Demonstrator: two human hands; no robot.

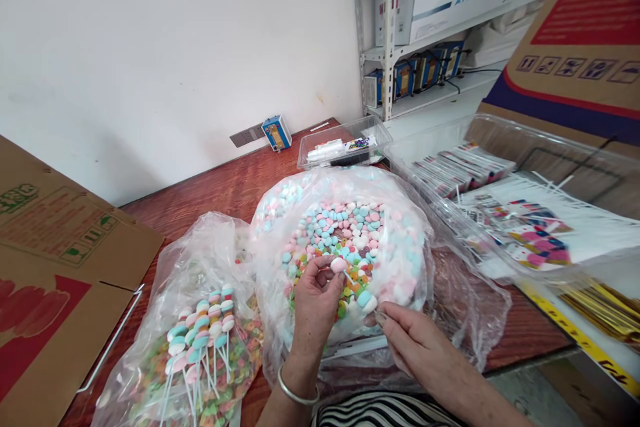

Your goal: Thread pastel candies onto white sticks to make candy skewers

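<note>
My left hand (320,290), with a metal bangle at its wrist, pinches a pale pink candy (338,265) between thumb and fingers. In my right hand (415,340) is a candy skewer, its blue and white candies (367,301) just beyond my fingertips. A short bit of white stick shows between these candies and the pink one. Both hands are over a large open plastic bag (420,233) of pink, blue and white candies, with colourful gummy rings (353,273) on the near side. Finished-looking candy skewers (203,323) lie left on another bag of gummy rings (250,340).
Cardboard boxes stand left (75,260) and right (590,47). A clear bin (445,213) at the right holds white sticks and printed wrappers. Behind the big bag sits a small clear tray (377,133). Gold ties (600,307) lie far right, below metal shelving (390,33).
</note>
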